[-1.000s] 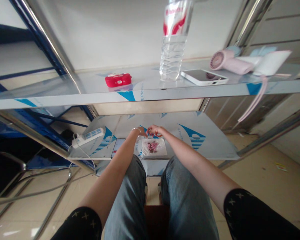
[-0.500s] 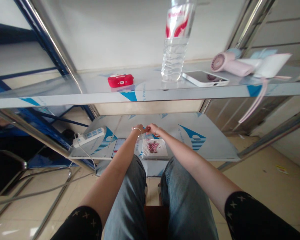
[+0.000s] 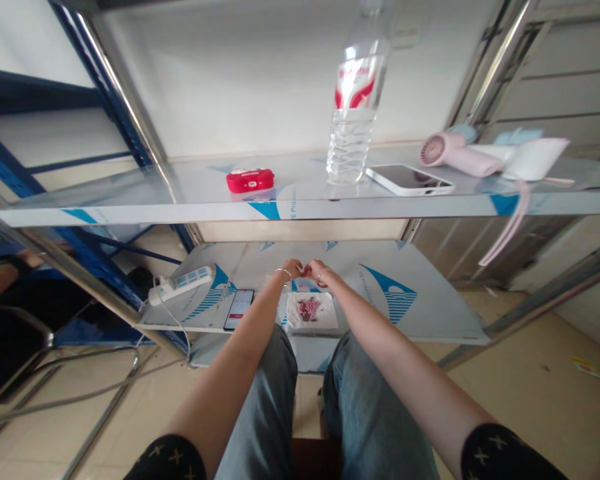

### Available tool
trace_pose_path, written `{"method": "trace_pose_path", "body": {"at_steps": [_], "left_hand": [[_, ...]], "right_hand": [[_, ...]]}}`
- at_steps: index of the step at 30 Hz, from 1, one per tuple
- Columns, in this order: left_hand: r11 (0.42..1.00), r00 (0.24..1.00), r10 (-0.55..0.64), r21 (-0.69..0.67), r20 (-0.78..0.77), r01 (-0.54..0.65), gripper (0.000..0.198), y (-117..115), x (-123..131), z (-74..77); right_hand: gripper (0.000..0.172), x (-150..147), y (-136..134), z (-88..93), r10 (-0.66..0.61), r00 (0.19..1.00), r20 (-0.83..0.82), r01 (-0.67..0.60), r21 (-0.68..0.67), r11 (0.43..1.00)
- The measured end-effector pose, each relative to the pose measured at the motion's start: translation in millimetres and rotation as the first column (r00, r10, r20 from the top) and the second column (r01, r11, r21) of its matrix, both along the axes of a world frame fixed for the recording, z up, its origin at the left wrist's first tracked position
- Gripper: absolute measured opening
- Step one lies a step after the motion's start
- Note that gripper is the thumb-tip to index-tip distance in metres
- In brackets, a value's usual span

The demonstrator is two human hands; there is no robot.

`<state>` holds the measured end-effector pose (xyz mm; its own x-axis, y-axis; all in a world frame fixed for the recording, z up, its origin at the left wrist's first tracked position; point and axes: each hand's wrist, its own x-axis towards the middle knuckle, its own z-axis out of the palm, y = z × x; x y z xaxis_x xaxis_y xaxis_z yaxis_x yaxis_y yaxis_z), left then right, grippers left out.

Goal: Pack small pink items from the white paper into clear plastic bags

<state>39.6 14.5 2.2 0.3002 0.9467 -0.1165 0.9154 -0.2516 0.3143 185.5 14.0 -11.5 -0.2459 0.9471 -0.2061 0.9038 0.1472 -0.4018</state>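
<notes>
My left hand [image 3: 293, 268], with a bracelet at the wrist, and my right hand [image 3: 317, 269] meet above the lower shelf. Both have their fingers pinched together, fingertips almost touching. Whatever they hold is too small to make out. Just in front of them, nearer to me, lies a white square packet [image 3: 311, 311] with a cluster of small pink and dark red pieces or print in its middle. An orange-red loop [image 3: 322, 283] shows beside my right hand; its kind is unclear. Left of the packet a phone [image 3: 239, 309] lies with its screen lit.
A power strip [image 3: 183, 283] with a cable sits at the lower shelf's left. On the upper shelf [image 3: 180, 212] stand a red case [image 3: 251, 181], a water bottle [image 3: 353, 133], a white phone [image 3: 410, 180] and a pink handheld fan [image 3: 460, 155]. Another person's arm [image 3: 0, 275] shows at far left.
The view has tilted up slightly, so the shelves appear lower. My hands stay together over the same spot, with fingers slightly shifted. The other person's arm at left shows more.
</notes>
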Motion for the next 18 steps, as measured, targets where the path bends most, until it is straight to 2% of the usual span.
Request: {"method": "trace_pose_path", "body": {"at_steps": [5, 9, 12, 18], "left_hand": [[0.999, 0.995, 0.044, -0.016, -0.084, -0.046, 0.048, -8.8, 4.1, 6.7], [0.992, 0.976, 0.127, 0.015, -0.175, -0.126, 0.042, -14.3, 6.1, 14.3], [0.99, 0.971, 0.144, 0.022, -0.189, -0.142, 0.04, -16.5, 7.4, 18.5], [0.981, 0.958, 0.192, 0.041, -0.212, -0.187, 0.042, -15.0, 12.7, 16.0]], "right_hand": [[0.024, 13.7, 1.8, 4.6, -0.042, 0.998, -0.052, 0.042, 0.001, 0.999], [0.029, 22.3, 2.8, 4.6, -0.077, 0.993, -0.094, 0.077, -0.003, 0.997], [0.032, 24.4, 5.3, 3.2, -0.081, 0.988, -0.132, 0.089, 0.058, 0.994], [0.037, 18.9, 7.6, 2.9, -0.112, 0.975, -0.194, 0.138, 0.123, 0.983]]}}
